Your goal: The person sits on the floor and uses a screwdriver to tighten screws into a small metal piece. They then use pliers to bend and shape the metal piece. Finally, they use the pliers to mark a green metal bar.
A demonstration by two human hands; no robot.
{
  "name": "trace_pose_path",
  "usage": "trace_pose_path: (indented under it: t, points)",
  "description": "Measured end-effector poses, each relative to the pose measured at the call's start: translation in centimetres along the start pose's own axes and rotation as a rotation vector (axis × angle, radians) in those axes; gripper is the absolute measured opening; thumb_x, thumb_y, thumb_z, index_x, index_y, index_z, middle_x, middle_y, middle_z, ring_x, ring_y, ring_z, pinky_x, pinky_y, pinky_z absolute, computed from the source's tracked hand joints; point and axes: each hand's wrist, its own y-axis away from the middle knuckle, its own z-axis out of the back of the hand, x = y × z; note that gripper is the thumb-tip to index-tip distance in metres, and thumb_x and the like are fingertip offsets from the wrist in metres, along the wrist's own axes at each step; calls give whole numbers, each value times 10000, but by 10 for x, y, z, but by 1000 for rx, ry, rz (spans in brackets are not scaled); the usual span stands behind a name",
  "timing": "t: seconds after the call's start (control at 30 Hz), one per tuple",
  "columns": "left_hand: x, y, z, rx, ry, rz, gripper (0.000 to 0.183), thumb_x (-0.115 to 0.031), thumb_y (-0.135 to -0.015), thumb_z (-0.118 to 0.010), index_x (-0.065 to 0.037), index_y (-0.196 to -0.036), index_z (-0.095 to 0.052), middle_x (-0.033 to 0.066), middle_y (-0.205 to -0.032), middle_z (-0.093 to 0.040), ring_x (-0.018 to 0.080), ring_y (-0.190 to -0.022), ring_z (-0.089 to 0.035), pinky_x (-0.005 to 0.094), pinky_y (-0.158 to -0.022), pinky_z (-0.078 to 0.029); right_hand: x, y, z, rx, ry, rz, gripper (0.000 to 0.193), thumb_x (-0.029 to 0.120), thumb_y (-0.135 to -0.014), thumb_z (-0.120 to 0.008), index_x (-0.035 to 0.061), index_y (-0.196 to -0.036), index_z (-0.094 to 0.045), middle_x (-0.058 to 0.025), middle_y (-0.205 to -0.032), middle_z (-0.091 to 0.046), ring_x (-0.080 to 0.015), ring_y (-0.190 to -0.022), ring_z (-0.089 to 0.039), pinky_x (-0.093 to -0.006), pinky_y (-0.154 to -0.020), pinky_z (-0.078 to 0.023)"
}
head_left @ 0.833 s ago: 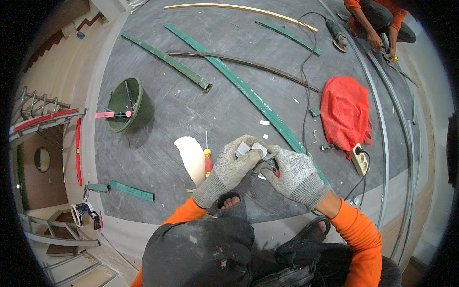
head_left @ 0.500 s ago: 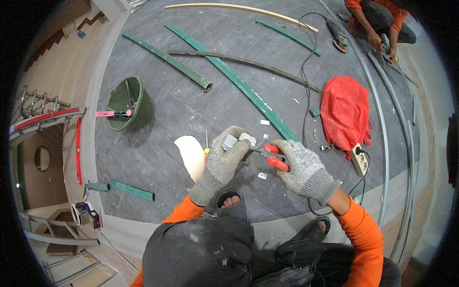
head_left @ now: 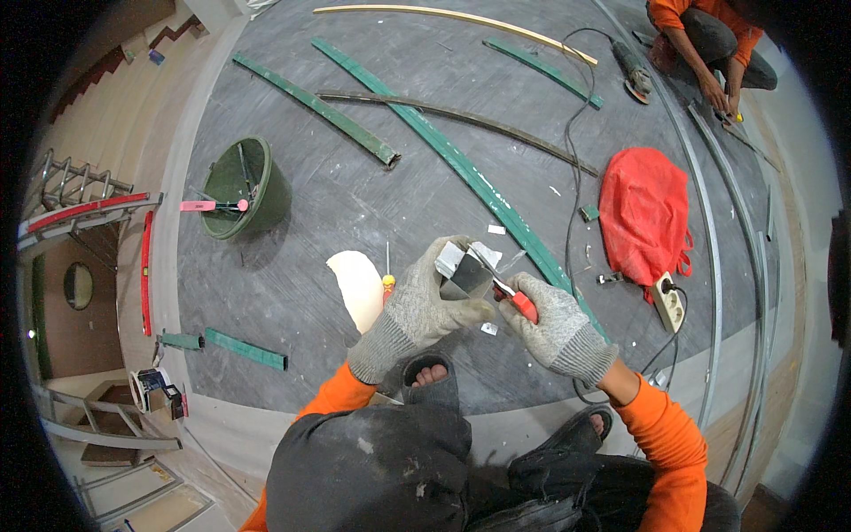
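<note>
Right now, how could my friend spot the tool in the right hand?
Find the red bag on the grey floor. Down and left of it in the picture, the gloved right hand holds the tool. Its red handle sets it apart from the grey piece in the left hand.

left hand [head_left: 430,297] and right hand [head_left: 551,321] close together, fingers [head_left: 532,287] curled, forearms [head_left: 658,417] angled inward

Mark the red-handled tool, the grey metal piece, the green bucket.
red-handled tool [head_left: 525,308], head view: on its red handle
grey metal piece [head_left: 476,277], head view: on its dark grey face
green bucket [head_left: 274,200], head view: on its outer wall
</note>
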Motion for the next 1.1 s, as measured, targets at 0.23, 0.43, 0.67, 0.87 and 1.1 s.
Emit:
trace_pose_path:
  t: [0.23, 0.43, 0.67, 0.87, 1.1]
  points:
    - [-7, 3, -1, 22, -214, 158, 681, -392, -785, -903, -42, -1286, -604, 114, -1148, -686, 218, -1051, -685, 398, -929, -555, -10, -1, -2, -82, -18, 186, 334, 286, -1016, -590, 42, -1244, -581, -263, -1096, -654, -440, -1065, -654, -509, -888, -508]
    - [-17, 4, -1, 29, -207, 134, 576, -401, -829, -856, -42, -1222, -636, 153, -1086, -719, 269, -1024, -725, 426, -916, -567, -37, 2, -19, -238, 145, 307, 388, 223, -983, -613, 10, -1303, -553, -273, -1144, -654, -455, -1053, -651, -508, -899, -515]
    - [-32, 0, 1, 85, -513, 218, 585, -441, -832, -823, -65, -1238, -632, 186, -1089, -721, 334, -1041, -729, 450, -920, -567, -23, -1, -12, -144, 64, 243, 408, 174, -935, -630, 21, -1305, -552, -269, -1118, -663, -458, -1052, -657, -520, -885, -518]
    - [-28, -3, 0, 50, -507, 191, 575, -389, -800, -837, -65, -1231, -638, 192, -1087, -719, 332, -1035, -730, 444, -911, -573, -20, -8, -16, -48, 33, 53, 379, 316, -970, -647, 35, -1212, -574, -252, -993, -683, -450, -983, -681, -513, -843, -528]
    - [-31, -2, 0, 64, -395, 210, 526, -348, -783, -844, -22, -1154, -665, 203, -1024, -727, 325, -1002, -739, 427, -850, -582, -19, -7, -19, -60, -31, 27, 402, 391, -962, -693, 30, -1117, -609, -230, -906, -683, -389, -884, -699, -475, -777, -530]
